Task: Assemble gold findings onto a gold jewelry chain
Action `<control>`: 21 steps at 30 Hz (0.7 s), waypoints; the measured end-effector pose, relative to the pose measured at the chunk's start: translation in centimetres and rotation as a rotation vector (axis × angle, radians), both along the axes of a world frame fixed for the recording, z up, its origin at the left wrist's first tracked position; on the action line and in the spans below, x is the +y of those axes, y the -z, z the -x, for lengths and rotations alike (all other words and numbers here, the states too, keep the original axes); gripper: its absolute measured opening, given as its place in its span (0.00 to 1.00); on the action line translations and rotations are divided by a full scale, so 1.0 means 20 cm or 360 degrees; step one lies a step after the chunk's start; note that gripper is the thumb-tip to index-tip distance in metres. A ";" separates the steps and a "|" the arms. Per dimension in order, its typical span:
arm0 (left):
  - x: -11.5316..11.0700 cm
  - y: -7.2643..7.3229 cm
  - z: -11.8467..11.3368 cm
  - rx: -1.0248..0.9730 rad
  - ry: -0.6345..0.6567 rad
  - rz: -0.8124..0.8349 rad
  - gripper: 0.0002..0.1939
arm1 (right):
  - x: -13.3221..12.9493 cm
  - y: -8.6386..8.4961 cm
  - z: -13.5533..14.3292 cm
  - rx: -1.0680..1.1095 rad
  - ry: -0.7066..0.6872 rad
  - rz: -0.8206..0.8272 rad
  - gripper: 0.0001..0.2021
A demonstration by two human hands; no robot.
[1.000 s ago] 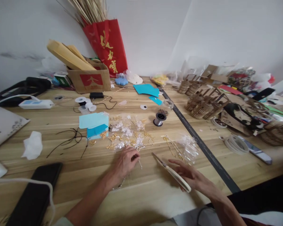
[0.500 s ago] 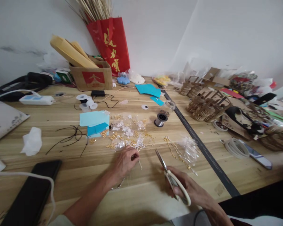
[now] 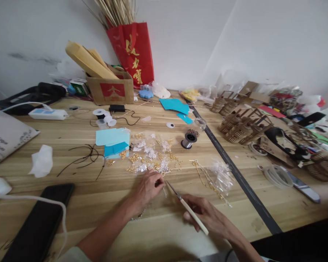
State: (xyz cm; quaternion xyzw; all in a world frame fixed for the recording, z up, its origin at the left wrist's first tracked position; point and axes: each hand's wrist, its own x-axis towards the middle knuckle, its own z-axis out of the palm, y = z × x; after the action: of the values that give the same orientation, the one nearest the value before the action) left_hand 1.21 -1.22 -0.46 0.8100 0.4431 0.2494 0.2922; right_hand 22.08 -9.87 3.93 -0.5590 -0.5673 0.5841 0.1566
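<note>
My left hand (image 3: 149, 188) is closed in a pinch beside the bead piles, with a short fine chain (image 3: 164, 192) hanging from its fingertips. Under that wrist, a silvery chain (image 3: 138, 217) shows partly. Cream-handled scissors (image 3: 191, 214) are gripped in my right hand (image 3: 206, 213), seen edge-on, their blade tips close to my left fingertips. Just beyond my left hand lie small bags and heaps of gold and clear beads (image 3: 151, 153). Gold chains (image 3: 206, 179) and crumpled clear plastic bags (image 3: 221, 175) rest to the right of the scissors.
A wire spool (image 3: 188, 141) stands behind the beads. Blue cards (image 3: 113, 138) and black cords (image 3: 89, 156) lie left, with a black phone (image 3: 41, 222) nearer. Small woven baskets (image 3: 239, 125) crowd the right. A cardboard box (image 3: 110, 91) and red bag (image 3: 135, 54) stand at the wall.
My right hand has brought the scissors leftward, up to my left fingertips, and turned them edge-on. My left hand keeps its pinch in nearly the same place. The view has shifted slightly.
</note>
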 end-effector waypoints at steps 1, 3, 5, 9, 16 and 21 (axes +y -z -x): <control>0.00 0.00 0.00 -0.0005 0.0002 -0.0006 0.08 | 0.01 0.00 0.01 0.0009 0.0004 0.0007 0.17; 0.00 0.01 0.00 -0.0017 0.0005 -0.0016 0.08 | 0.01 0.01 0.03 0.0031 0.0011 0.0012 0.17; 0.00 0.01 0.00 -0.0018 0.0010 -0.0020 0.08 | 0.02 0.02 0.04 0.0040 0.0019 0.0018 0.17; 0.00 0.01 0.00 0.0008 0.0012 -0.0024 0.07 | 0.02 0.04 0.04 -0.0011 -0.0005 -0.0012 0.17; 0.00 0.02 0.01 0.0013 0.0031 -0.0056 0.07 | 0.01 0.04 0.04 -0.0075 -0.0014 -0.0108 0.16; 0.00 0.01 0.01 -0.0003 0.0037 -0.0039 0.07 | 0.01 0.05 0.04 -0.0059 0.0003 -0.0085 0.19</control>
State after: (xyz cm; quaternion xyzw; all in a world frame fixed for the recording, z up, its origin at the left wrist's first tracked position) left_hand 1.10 -1.13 -0.67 0.8183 0.4304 0.2521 0.2855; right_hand 21.23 -9.72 2.83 -0.5660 -0.5848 0.5582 0.1614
